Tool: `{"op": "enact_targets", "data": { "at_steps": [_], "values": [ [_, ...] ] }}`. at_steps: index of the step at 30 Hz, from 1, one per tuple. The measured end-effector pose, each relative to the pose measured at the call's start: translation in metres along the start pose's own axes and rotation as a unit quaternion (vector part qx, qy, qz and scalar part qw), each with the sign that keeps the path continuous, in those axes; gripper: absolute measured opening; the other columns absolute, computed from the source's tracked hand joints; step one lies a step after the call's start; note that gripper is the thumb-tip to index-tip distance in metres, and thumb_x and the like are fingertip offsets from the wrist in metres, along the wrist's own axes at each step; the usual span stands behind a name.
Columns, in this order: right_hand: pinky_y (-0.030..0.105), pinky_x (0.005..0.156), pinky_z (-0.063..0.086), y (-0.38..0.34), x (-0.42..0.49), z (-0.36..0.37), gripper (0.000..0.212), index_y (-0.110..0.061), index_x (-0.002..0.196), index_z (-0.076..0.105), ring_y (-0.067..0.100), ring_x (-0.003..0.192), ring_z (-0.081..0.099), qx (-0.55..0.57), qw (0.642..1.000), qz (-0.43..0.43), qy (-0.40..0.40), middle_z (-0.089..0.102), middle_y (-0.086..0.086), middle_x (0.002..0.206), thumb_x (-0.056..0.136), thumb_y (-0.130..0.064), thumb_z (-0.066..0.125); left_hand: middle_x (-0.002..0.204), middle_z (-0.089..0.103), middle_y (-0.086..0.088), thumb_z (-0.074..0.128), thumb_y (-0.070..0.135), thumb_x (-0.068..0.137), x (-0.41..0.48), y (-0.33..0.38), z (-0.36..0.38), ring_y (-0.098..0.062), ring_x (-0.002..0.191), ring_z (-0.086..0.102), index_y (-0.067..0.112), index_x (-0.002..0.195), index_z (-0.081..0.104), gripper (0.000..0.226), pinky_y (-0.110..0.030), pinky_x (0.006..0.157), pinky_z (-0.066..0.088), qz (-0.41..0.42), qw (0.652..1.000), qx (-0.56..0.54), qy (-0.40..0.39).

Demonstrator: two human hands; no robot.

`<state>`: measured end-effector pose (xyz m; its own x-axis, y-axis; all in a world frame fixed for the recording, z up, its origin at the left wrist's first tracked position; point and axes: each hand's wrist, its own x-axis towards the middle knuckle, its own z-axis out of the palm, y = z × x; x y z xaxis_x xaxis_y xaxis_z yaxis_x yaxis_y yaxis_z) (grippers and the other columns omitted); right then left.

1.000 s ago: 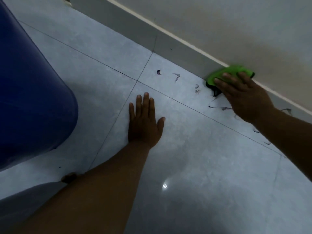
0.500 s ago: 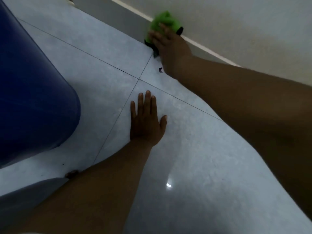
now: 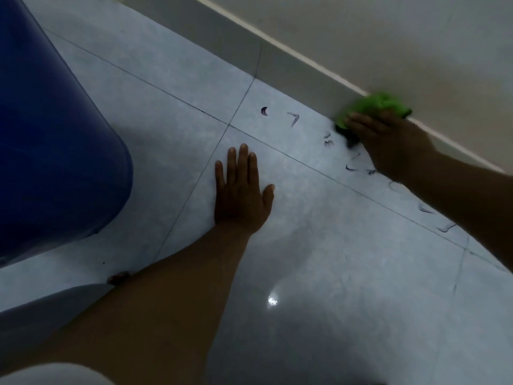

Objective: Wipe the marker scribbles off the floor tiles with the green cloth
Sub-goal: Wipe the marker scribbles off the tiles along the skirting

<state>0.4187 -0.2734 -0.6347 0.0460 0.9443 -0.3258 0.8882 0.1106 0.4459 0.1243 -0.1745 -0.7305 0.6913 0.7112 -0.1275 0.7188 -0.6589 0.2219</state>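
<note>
The green cloth (image 3: 373, 107) sits bunched under the right hand (image 3: 388, 143), pressed into the angle where the floor tiles (image 3: 319, 245) meet the skirting board (image 3: 291, 59); the fingers lie spread over the wad and bear down on it, so it is pinned by the palm, not pinched. It looks soft, light and floppy, a thing that will fold and creep under the hand, so it is likely best held as a thick pad with the whole palm on top, its loose edges tucked in (a dark patch shows on its lower edge, probably lifted ink, though that is a guess). The left hand (image 3: 240, 193) lies flat and open on a tile, fingers together, holding nothing and seemingly propping the body. Marker scribbles (image 3: 294, 118) remain: short strokes left of the cloth and more trailing beside the right forearm. The glossy tiles look slippery, so firm downward pressure will probably matter. A large blue container (image 3: 50, 151) stands well apart at the left.
</note>
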Motion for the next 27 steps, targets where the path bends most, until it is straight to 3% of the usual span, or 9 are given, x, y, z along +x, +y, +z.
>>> {"op": "enact_targets", "data": {
  "at_steps": [1,4,7,13,16,17,20,22,27],
  "values": [
    [0.043,0.122,0.015,-0.005,0.027,-0.009,0.062,0.000,0.145,0.039,0.034,0.140,0.040,0.004,1.000,-0.010,0.022,0.042,0.018,0.151,0.088,-0.016,0.021,0.167,0.013,-0.015,0.029,0.055,0.097,0.000,0.000,0.000,-0.035,0.155,0.010,0.007,0.157,0.022,0.077,-0.057,0.124,0.011,0.001,1.000,0.002,-0.001],
    [0.041,0.124,0.003,-0.023,0.097,-0.032,0.064,-0.010,0.153,0.019,0.025,0.150,0.020,-0.018,0.999,-0.002,0.047,0.021,0.007,0.162,0.094,-0.020,0.041,0.167,0.013,-0.015,0.029,0.054,0.098,0.002,0.000,-0.001,-0.035,0.155,0.010,0.007,0.157,0.021,0.077,-0.057,0.124,0.011,0.004,1.000,0.004,-0.001],
    [0.044,0.124,0.015,-0.025,0.093,-0.030,0.067,-0.012,0.154,0.013,0.025,0.150,0.019,-0.053,0.999,0.008,0.007,0.018,0.005,0.163,0.095,-0.018,0.044,0.168,0.009,-0.014,0.027,0.055,0.098,0.004,0.001,0.000,-0.034,0.155,0.007,0.008,0.158,0.017,0.078,-0.057,0.124,0.010,0.012,1.000,0.009,-0.012],
    [0.044,0.111,0.031,0.022,-0.092,0.037,0.058,-0.002,0.144,0.039,0.034,0.131,0.052,-0.021,0.997,0.046,-0.053,0.049,0.016,0.146,0.087,-0.001,0.029,0.168,0.001,-0.015,0.038,0.042,0.100,0.009,0.023,-0.011,-0.033,0.155,-0.001,0.005,0.158,0.013,0.073,-0.056,0.125,0.003,-0.008,0.999,0.010,-0.050],
    [0.048,0.113,0.029,0.046,-0.184,0.052,0.063,-0.009,0.148,0.026,0.041,0.128,0.052,0.019,0.984,0.092,-0.152,0.053,0.019,0.142,0.085,-0.004,0.023,0.168,0.003,-0.015,0.041,0.035,0.100,0.004,0.069,-0.012,-0.032,0.156,0.000,0.004,0.158,0.018,0.070,-0.055,0.125,0.004,0.091,0.994,-0.029,-0.055],
    [0.050,0.115,0.028,0.051,-0.195,0.054,0.064,-0.012,0.149,0.020,0.041,0.131,0.049,0.017,0.984,0.103,-0.142,0.051,0.018,0.144,0.086,-0.002,0.025,0.168,0.001,-0.015,0.039,0.039,0.100,-0.001,0.083,-0.007,-0.031,0.156,-0.002,0.005,0.158,0.014,0.072,-0.054,0.126,0.002,0.117,0.990,-0.030,-0.070],
    [0.050,0.118,0.024,0.045,-0.167,0.049,0.071,-0.008,0.148,0.030,0.036,0.135,0.047,0.021,0.993,0.094,-0.063,0.049,0.015,0.147,0.082,0.012,0.048,0.168,-0.001,-0.015,0.032,0.049,0.100,-0.014,0.098,0.010,-0.031,0.156,-0.002,0.005,0.159,0.010,0.077,-0.053,0.126,0.001,0.124,0.989,-0.004,-0.086],
    [0.044,0.121,0.014,0.032,-0.111,0.043,0.069,-0.003,0.146,0.038,0.031,0.137,0.044,-0.009,0.998,0.066,-0.011,0.046,0.012,0.149,0.080,0.008,0.055,0.167,0.004,-0.017,0.028,0.051,0.099,-0.017,0.095,0.017,-0.032,0.156,0.002,0.004,0.158,0.014,0.076,-0.055,0.125,0.005,0.121,0.990,0.012,-0.065],
    [0.042,0.124,0.007,0.000,-0.023,0.027,0.075,-0.010,0.152,0.012,0.019,0.150,0.017,-0.033,0.998,0.048,-0.012,0.019,0.001,0.163,0.088,-0.015,0.050,0.167,0.009,-0.018,0.024,0.052,0.099,-0.017,0.092,0.022,-0.034,0.155,0.006,0.003,0.157,0.017,0.077,-0.056,0.124,0.010,0.128,0.991,0.025,-0.043]
  ]
}}
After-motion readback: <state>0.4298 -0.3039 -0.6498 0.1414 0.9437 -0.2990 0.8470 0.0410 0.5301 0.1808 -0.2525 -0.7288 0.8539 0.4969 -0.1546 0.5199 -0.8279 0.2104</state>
